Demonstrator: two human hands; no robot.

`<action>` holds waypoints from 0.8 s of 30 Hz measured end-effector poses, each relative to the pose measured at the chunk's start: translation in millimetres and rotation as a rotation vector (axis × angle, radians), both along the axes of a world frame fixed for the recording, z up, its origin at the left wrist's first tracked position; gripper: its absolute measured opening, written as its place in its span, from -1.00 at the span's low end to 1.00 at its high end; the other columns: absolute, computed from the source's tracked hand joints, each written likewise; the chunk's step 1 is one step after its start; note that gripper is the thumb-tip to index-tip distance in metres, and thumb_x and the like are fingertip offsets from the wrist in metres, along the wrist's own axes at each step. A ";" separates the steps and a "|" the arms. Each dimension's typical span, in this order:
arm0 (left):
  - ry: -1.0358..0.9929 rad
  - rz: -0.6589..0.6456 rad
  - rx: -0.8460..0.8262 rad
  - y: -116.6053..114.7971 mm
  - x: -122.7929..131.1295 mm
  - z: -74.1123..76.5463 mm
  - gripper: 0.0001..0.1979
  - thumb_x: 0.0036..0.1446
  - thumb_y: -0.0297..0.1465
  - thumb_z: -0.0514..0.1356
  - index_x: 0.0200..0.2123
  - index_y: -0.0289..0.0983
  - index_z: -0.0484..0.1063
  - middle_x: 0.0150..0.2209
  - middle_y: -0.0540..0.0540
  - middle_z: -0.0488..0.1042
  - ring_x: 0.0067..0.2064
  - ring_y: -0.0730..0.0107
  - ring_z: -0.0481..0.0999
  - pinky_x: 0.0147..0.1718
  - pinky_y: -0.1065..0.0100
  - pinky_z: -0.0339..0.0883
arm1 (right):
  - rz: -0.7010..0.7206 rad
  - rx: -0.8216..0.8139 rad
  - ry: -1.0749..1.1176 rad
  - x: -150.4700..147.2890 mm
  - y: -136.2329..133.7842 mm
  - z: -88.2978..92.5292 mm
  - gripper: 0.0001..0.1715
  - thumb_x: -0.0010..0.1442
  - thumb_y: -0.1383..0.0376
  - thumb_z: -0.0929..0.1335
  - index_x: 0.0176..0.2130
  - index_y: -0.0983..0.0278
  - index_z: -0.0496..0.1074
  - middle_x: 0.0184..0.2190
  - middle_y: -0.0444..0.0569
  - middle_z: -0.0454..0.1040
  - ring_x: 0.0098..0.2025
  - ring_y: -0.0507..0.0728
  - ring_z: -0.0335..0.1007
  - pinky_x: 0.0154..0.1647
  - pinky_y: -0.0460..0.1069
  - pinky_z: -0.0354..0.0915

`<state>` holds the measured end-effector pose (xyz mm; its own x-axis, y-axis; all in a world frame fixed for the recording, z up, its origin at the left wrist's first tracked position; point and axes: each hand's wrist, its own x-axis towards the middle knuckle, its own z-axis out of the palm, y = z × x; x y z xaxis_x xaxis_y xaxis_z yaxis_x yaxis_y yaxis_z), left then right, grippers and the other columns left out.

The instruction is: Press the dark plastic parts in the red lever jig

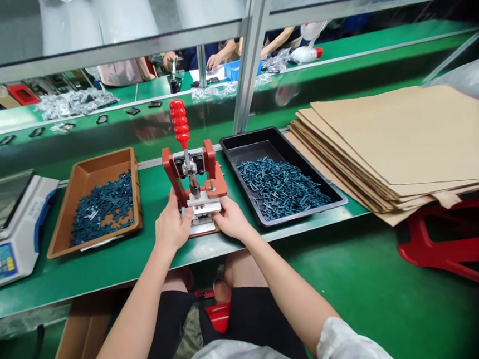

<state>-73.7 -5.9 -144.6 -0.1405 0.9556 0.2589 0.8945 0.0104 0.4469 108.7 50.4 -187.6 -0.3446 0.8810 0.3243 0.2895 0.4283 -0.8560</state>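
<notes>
A red-framed toggle hand press (192, 172) stands on the green bench, its ribbed red handle (180, 123) pointing up. My left hand (168, 225) grips the left side of the press's pale metal base block (202, 208). My right hand (232, 219) presses against the block's right side, fingers curled over its edge. Anything small held between the hands and the block is hidden. To the left sits a brown tray (90, 176) of dark teal parts. To the right, a black tray (257, 150) holds a heap of similar parts.
A digital scale (11, 227) stands at the bench's left end. Stacked cardboard sheets (400, 148) lie at right, above a red plastic stool (450, 239). An aluminium upright (251, 50) rises behind the press. Co-workers' hands (170, 60) work at a green bench beyond.
</notes>
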 end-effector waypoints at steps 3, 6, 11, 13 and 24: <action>0.047 0.030 -0.083 -5.3 0.2 8.0 -0.29 0.34 -0.01 -0.09 0.42 -0.25 0.02 0.01 -0.30 0.58 -0.03 -0.15 0.61 -0.17 0.00 0.49 | 0.077 -0.134 -0.051 2.2 3.1 2.4 -0.75 0.14 0.40 0.33 -0.17 0.29 0.55 -0.24 0.01 0.62 -0.18 0.20 0.54 -0.06 0.06 0.42; -0.010 0.011 -0.035 -9.5 -4.2 3.7 -0.33 0.34 -0.04 -0.05 0.40 -0.24 0.07 0.02 -0.29 0.58 -0.01 -0.09 0.61 -0.13 0.00 0.50 | 0.171 -0.196 -0.036 2.9 5.0 4.4 -0.72 0.12 0.40 0.36 -0.13 0.29 0.54 -0.22 -0.02 0.63 -0.15 0.20 0.55 -0.03 0.06 0.42; -0.339 -0.015 0.323 5.6 -23.4 13.5 -0.44 0.36 -0.08 -0.02 0.27 -0.27 0.27 0.17 -0.32 0.46 0.19 0.07 0.47 0.20 -0.02 0.33 | 0.242 -0.316 0.063 1.7 8.1 7.0 -0.76 0.09 0.41 0.38 -0.18 0.30 0.54 -0.27 -0.05 0.63 -0.15 0.19 0.54 -0.04 0.06 0.44; -0.460 -0.006 0.486 16.1 -24.7 43.1 -0.48 0.37 -0.08 -0.02 0.24 -0.25 0.29 0.23 -0.31 0.40 0.27 0.10 0.39 0.29 0.00 0.23 | 0.253 -0.337 0.070 0.7 8.3 7.6 -0.76 0.08 0.42 0.36 -0.20 0.31 0.54 -0.28 -0.05 0.63 -0.14 0.18 0.54 -0.02 0.06 0.44; -0.465 -0.379 0.659 -1.3 62.5 144.1 -0.67 0.31 -0.28 0.10 0.12 -0.11 0.27 -0.01 -0.17 0.42 -0.05 0.25 0.50 -0.01 0.13 0.48 | 0.285 -0.277 0.097 -0.1 4.9 15.3 -0.58 0.06 0.43 0.36 -0.06 0.31 0.54 -0.12 -0.01 0.64 -0.04 0.21 0.54 0.08 0.12 0.40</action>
<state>-11.2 -7.1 -0.5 -0.0734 0.6361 0.7681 0.5124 -0.6367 0.5763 108.6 55.4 -172.3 -0.5673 0.8129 0.1316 0.1043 0.2295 -0.9677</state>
